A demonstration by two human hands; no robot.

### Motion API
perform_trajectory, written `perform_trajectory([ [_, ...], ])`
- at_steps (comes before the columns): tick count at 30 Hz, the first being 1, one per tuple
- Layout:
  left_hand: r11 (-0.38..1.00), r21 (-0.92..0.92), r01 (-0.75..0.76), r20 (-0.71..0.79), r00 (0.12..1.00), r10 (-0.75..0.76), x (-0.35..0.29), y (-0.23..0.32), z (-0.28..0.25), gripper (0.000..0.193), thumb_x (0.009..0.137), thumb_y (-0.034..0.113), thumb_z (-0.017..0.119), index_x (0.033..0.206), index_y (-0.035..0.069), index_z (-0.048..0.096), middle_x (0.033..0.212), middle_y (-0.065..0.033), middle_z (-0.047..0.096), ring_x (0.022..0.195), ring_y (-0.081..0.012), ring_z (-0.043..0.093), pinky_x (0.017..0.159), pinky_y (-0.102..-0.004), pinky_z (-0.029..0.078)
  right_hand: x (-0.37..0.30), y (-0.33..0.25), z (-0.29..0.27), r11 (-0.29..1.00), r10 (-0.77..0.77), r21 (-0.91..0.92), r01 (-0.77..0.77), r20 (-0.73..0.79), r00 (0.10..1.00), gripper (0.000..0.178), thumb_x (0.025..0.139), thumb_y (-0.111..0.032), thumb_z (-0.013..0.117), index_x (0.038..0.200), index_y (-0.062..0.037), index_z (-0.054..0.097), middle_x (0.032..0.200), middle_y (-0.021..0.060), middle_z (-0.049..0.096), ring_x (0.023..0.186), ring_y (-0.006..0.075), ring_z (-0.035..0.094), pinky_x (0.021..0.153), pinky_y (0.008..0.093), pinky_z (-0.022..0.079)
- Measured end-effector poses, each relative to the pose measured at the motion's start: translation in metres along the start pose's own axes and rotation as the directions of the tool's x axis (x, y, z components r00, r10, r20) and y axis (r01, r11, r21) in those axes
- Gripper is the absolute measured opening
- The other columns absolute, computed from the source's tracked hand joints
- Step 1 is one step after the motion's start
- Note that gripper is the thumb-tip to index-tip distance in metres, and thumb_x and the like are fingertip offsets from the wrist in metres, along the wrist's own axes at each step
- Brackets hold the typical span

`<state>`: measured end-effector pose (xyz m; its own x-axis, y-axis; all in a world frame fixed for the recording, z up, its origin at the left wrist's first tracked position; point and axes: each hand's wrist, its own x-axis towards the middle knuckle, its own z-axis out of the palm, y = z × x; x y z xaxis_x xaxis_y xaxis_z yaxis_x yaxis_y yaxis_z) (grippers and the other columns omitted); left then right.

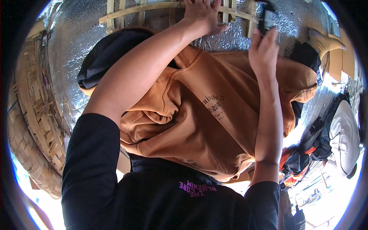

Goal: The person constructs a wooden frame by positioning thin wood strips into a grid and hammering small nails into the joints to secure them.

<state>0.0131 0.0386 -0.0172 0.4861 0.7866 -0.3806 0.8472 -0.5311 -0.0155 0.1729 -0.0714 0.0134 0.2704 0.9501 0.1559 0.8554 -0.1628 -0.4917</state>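
My left hand [201, 17] lies at the top of the view with fingers spread, pressing on a curved wooden slat [149, 7] of a frame. Crossing pieces [121, 15] of the frame run under this slat. To the right, my right hand [264, 48] is closed around a black hand tool [265, 19]. Motion blurs the tool, so its exact kind is unclear. Its head is above the slat's right end. Beneath both forearms a brown hooded sweatshirt [230, 96] is draped over my lap.
Crinkled silver foil sheeting [76, 50] covers the floor around the frame. A bare foot [324, 42] rests at the right. Woven wooden strips [38, 115] stand at the left. A white bag-like bundle [341, 130] and dark and orange cloth [295, 165] lie at the right.
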Motion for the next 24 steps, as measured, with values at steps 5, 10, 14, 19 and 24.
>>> perform_trajectory([
  [5, 0.999, 0.042, 0.014, -0.05, 0.999, -0.012, -0.004, -0.002, -0.002, 0.099, 0.096, 0.073, 0.034, 0.161, 0.003, 0.008, 0.164, -0.0306, -0.006, 0.151, -0.051, -0.003, 0.114, -0.0734, 0.012, 0.006, -0.001, -0.008, 0.998, -0.009, -0.053, 0.017, 0.145, 0.989, 0.027, 0.1, -0.026, 0.057, 0.113, -0.0039, 0.048, 0.076, 0.028, 0.067, 0.075, 0.0497, 0.067, 0.062, 0.0576, 0.055],
  [10, 0.999, 0.041, 0.009, 0.038, 0.999, -0.01, -0.005, 0.001, -0.016, 0.099, 0.096, 0.073, 0.035, 0.161, 0.004, 0.007, 0.164, -0.0299, -0.006, 0.151, -0.0506, -0.003, 0.114, -0.073, 0.012, 0.006, -0.007, -0.006, 0.999, -0.029, -0.022, 0.029, -0.01, 1.0, 0.033, 0.101, -0.025, 0.055, 0.116, 0.0025, 0.045, 0.081, 0.03, 0.067, 0.078, 0.0504, 0.067, 0.062, 0.0542, 0.056],
  [14, 1.0, 0.026, 0.01, 0.066, 0.998, -0.012, -0.005, -0.002, -0.016, 0.099, 0.096, 0.073, 0.036, 0.161, 0.004, 0.007, 0.164, -0.0305, -0.005, 0.151, -0.0503, -0.003, 0.114, -0.0729, 0.012, 0.005, -0.002, -0.004, 0.996, 0.033, -0.083, -0.014, 0.231, 0.972, 0.034, 0.101, -0.029, 0.055, 0.118, -0.0008, 0.045, 0.079, 0.0309, 0.066, 0.077, 0.0511, 0.066, 0.064, 0.0569, 0.056],
  [19, 0.999, 0.034, -0.002, -0.005, 1.0, 0.002, -0.009, -0.001, -0.001, 0.099, 0.096, 0.072, 0.036, 0.161, 0.003, 0.007, 0.164, -0.0308, -0.006, 0.151, -0.0501, -0.003, 0.113, -0.0735, 0.012, 0.002, -0.002, -0.008, 0.989, -0.141, 0.043, 0.143, -0.056, 0.988, 0.028, 0.101, -0.024, 0.057, 0.111, -0.0012, 0.046, 0.077, 0.0298, 0.066, 0.077, 0.0511, 0.066, 0.061, 0.0557, 0.054],
  [24, 0.999, -0.022, 0.032, -0.014, 0.999, -0.032, -0.004, -0.002, -0.008, 0.1, 0.096, 0.072, 0.037, 0.161, 0.004, 0.005, 0.164, -0.0304, -0.008, 0.151, -0.0506, -0.003, 0.113, -0.0734, 0.011, 0.0, -0.011, -0.004, 1.0, -0.019, -0.005, 0.021, 0.187, 0.982, 0.027, 0.1, -0.022, 0.058, 0.113, -0.001, 0.046, 0.079, 0.0313, 0.066, 0.08, 0.0509, 0.067, 0.063, 0.0579, 0.053],
])
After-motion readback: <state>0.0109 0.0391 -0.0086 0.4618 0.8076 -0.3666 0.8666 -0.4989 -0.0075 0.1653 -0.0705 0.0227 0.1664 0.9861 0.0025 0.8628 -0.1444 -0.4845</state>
